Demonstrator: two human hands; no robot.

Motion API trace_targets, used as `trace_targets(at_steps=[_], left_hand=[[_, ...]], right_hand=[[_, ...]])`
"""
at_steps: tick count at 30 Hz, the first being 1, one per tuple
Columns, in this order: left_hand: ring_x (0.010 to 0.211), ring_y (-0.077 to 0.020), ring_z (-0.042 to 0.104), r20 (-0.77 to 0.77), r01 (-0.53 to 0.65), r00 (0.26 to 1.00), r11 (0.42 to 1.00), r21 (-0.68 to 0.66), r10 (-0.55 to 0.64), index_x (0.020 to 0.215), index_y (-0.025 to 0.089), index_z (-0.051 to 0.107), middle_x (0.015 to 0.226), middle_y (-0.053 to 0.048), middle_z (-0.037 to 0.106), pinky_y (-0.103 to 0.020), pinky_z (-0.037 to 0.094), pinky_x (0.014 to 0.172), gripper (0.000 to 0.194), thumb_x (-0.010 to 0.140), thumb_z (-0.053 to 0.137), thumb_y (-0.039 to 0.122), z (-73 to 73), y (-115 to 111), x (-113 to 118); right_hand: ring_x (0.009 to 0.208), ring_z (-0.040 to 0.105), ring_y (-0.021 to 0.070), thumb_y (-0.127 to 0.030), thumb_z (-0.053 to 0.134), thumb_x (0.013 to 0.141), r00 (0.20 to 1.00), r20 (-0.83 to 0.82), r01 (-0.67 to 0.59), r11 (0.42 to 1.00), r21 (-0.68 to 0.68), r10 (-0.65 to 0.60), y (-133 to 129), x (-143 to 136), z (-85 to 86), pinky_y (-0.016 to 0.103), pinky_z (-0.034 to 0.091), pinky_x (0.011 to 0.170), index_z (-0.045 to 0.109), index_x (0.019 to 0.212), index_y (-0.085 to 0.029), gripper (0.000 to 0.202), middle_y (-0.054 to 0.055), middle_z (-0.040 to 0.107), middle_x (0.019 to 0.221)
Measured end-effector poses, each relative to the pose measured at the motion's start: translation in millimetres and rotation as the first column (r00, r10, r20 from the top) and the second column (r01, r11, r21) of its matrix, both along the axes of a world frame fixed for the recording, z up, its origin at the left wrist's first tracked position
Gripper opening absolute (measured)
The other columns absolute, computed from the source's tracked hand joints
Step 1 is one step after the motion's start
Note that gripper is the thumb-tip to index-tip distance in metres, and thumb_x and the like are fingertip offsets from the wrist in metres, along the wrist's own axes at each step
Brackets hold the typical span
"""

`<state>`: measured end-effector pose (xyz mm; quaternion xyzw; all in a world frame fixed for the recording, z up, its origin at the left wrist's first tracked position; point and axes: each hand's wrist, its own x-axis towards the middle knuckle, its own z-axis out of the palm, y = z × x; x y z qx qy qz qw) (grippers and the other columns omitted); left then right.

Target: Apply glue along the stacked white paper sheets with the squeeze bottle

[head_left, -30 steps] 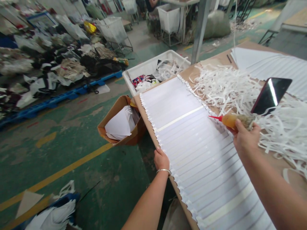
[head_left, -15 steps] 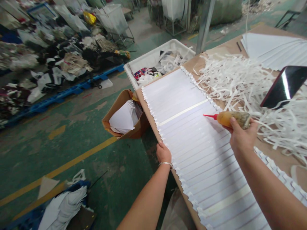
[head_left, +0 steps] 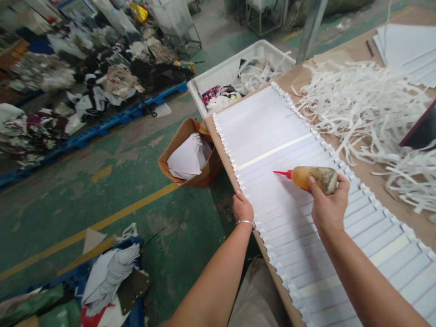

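Observation:
My right hand (head_left: 329,209) is wrapped round a squeeze glue bottle (head_left: 301,176) with yellowish contents and a smudged base. Its thin red nozzle (head_left: 282,172) points left, over the overlapping white sheets (head_left: 264,125). Whether the tip touches them I cannot tell. The sheets lie in a long fanned row with narrow strips showing, notched along both sides, and a paler band crosses them near the far end. At the near left side, my left hand (head_left: 243,207) grips the table edge (head_left: 223,165) beside the sheets, its fingers partly hidden.
Loose white strips (head_left: 364,104) are heaped right of the row, near a dark flat device (head_left: 422,129). More white sheets (head_left: 408,50) lie at the far right. Beyond the table stand a white bin (head_left: 204,81) and a cardboard box (head_left: 166,159). Scrap piles sit on blue pallets (head_left: 129,116).
The bottle in my right hand has moved left across the sheets. My left hand stays at the table edge. The whole view has shifted slightly.

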<state>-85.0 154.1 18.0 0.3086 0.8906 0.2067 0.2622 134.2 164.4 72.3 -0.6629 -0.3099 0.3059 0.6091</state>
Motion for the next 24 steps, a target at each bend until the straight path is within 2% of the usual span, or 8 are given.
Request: trace_targets(at_steps=[4,7,11,14,17,21,22,24], left_hand=[[0.092,-0.0198,0.073,0.008,0.008,1.0,1.0,-0.01,-0.008,0.109,0.013,0.07,0.102,-0.01,0.076,-0.039,0.056,0.091,0.042,0.111,0.04,0.043,2.7,0,2],[0.091,-0.0203,0.074,0.015,0.015,1.0,1.0,-0.012,-0.015,0.11,0.012,0.07,0.102,-0.012,0.076,-0.038,0.056,0.089,0.044,0.112,0.037,0.041,4.9,-1,3],[0.091,-0.0224,0.074,0.023,0.021,1.0,1.0,-0.011,-0.02,0.111,0.011,0.07,0.102,-0.015,0.077,-0.037,0.055,0.087,0.046,0.112,0.033,0.039,7.4,-1,4],[0.092,-0.0236,0.075,0.03,0.013,0.999,1.0,-0.009,-0.013,0.111,0.012,0.07,0.103,-0.017,0.077,-0.037,0.055,0.086,0.046,0.112,0.032,0.039,7.5,0,5],[0.089,-0.0221,0.074,0.043,-0.005,0.999,1.0,-0.018,0.006,0.111,0.012,0.069,0.1,-0.013,0.077,-0.038,0.056,0.087,0.045,0.112,0.036,0.042,5.7,0,5],[0.088,-0.0196,0.073,0.068,-0.027,0.997,1.0,-0.015,0.028,0.109,0.014,0.069,0.099,-0.009,0.075,-0.039,0.057,0.089,0.041,0.11,0.045,0.047,2.5,0,3],[0.088,-0.0194,0.072,0.076,-0.031,0.997,0.999,-0.012,0.032,0.109,0.014,0.069,0.099,-0.009,0.075,-0.04,0.057,0.089,0.041,0.109,0.047,0.048,2.0,0,3],[0.09,-0.0191,0.071,0.095,-0.036,0.995,0.999,-0.005,0.036,0.11,0.014,0.069,0.1,-0.007,0.074,-0.04,0.058,0.089,0.039,0.108,0.05,0.049,1.6,0,4]], right_hand=[[0.101,0.062,0.0197,-0.054,0.086,0.071,0.995,0.093,-0.024,0.997,-0.067,0.031,-13,-23,11.9,0.043,0.053,0.099,0.051,0.132,-0.019,0.078,0.005,0.061,0.114],[0.102,0.062,0.02,-0.052,0.085,0.073,0.993,0.082,-0.074,0.994,-0.084,0.08,-19,-39,16.8,0.042,0.052,0.099,0.051,0.134,-0.02,0.077,0.005,0.061,0.115],[0.111,0.06,0.0224,-0.05,0.084,0.075,0.985,0.088,-0.146,0.987,-0.066,0.151,-26,-59,17.3,0.044,0.05,0.103,0.05,0.136,-0.021,0.075,0.007,0.059,0.124],[0.119,0.058,0.0247,-0.045,0.081,0.078,0.961,0.193,-0.193,0.981,-0.032,0.196,-30,-66,16.4,0.046,0.047,0.108,0.052,0.138,-0.022,0.071,0.009,0.055,0.133],[0.124,0.058,0.0271,-0.038,0.08,0.079,0.911,0.342,-0.254,0.967,0.018,0.233,-33,-58,16.9,0.05,0.046,0.11,0.052,0.142,-0.025,0.07,0.009,0.056,0.137],[0.133,0.057,0.0279,-0.025,0.076,0.082,0.8,0.544,-0.391,0.908,0.151,0.254,-30,-20,30.8,0.057,0.043,0.116,0.047,0.148,-0.034,0.073,0.005,0.059,0.142],[0.134,0.056,0.0284,-0.025,0.076,0.082,0.795,0.572,-0.364,0.914,0.181,0.203,-29,-8,37.9,0.059,0.041,0.118,0.047,0.148,-0.034,0.073,0.005,0.059,0.143],[0.136,0.054,0.0295,-0.028,0.081,0.079,0.853,0.521,-0.18,0.952,0.247,0.026,-27,13,54.5,0.062,0.036,0.122,0.05,0.146,-0.034,0.074,0.006,0.056,0.145]])
